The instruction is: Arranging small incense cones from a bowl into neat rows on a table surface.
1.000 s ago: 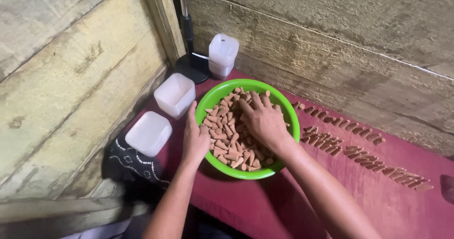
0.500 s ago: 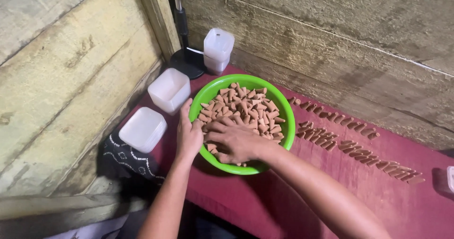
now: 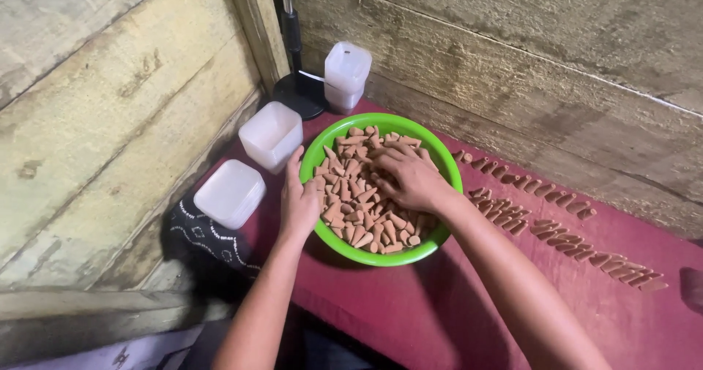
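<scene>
A green bowl [image 3: 425,141] full of small tan cones [image 3: 350,216] stands on a dark red cloth. My left hand [image 3: 299,203] rests against the bowl's left rim, palm on the outside, fingers along the edge. My right hand [image 3: 410,177] lies palm down inside the bowl on top of the cones, fingers curled into the pile. Whether it grips any cones is hidden under the hand.
Rows of the same cones [image 3: 556,227] lie on the red cloth [image 3: 439,304] to the right of the bowl. Two white lidded boxes [image 3: 271,133] [image 3: 229,192] sit left of the bowl, a third [image 3: 346,73] behind it by a black stand base [image 3: 299,95]. Wooden plank walls close in at the left and back.
My right hand has slid across the cone pile, first toward me and now back to the middle of the bowl. The left hand stays on the rim.
</scene>
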